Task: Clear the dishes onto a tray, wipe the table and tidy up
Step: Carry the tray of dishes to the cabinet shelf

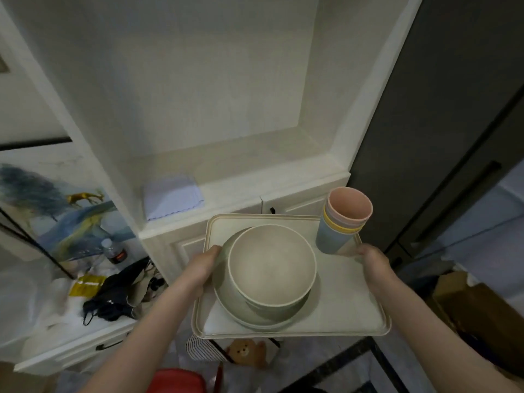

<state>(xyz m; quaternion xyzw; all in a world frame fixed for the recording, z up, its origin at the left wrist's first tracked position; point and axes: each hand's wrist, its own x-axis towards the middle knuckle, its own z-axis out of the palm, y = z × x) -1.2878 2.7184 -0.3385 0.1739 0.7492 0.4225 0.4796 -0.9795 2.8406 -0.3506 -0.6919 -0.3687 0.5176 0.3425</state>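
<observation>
Head view:

- Tray (343, 296): cream, rectangular with rounded corners and a raised rim; held level in the air in front of a white cabinet (226, 194). Its long axis runs away from the person, the far short edge just beside the cabinet's ledge.
- Left hand (204, 265): grips the tray's left rim, fingers curled under the edge, thumb side uppermost, touching the side of the stacked dishes.
- Right hand (373, 262): grips the tray's right rim near the far corner, fingers wrapped over the edge, just beside the cups.
- Bowl (272, 268): beige, round, mouth upward, nested in a larger bowl of like colour, both seated on a plate (226, 304) on the tray's left half.
- Stack of cups (344, 219): pink uppermost, then yellow, blue outermost; mouths upward, leaning slightly right, at the tray's far right corner.
- Folded cloth (171, 198): white with a scalloped edge, lying flat on the cabinet ledge, left of the tray.
- Bottle (114, 252): clear, dark label with a red mark; lettering too small to read.
- Yellow packet (85, 285): print illegible, beside dark fabric (119, 293) on the lower counter at left.
- Painted panel (56, 211): blue landscape with a gold deer, leaning at left.
</observation>
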